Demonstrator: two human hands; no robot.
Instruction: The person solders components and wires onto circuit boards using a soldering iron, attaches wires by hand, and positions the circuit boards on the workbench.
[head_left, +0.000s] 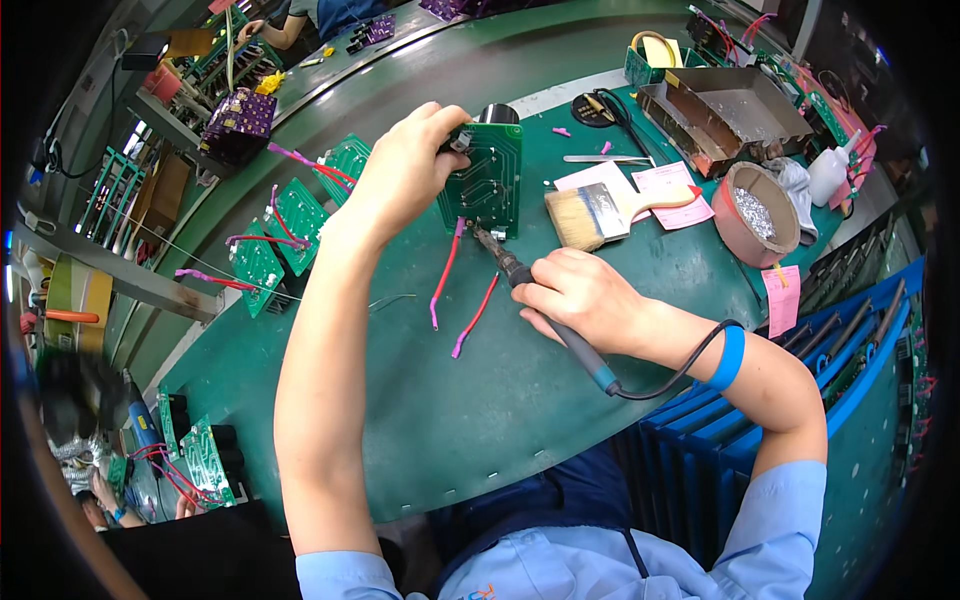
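Note:
My left hand grips the upper left edge of a green circuit board and holds it upright above the green mat. In my right hand is a soldering iron, its grey handle between my fingers. The iron's tip meets the board's lower edge, next to where a red wire with purple ends hangs down. A second red wire is just right of it; whether its upper end touches the board I cannot tell. A dark round component shows behind the board's top.
Left of the board lie several green boards with red wires. To the right are a wide brush on pink slips, tweezers, a metal tray, a round pot of silvery bits and a white bottle. Blue racks stand lower right.

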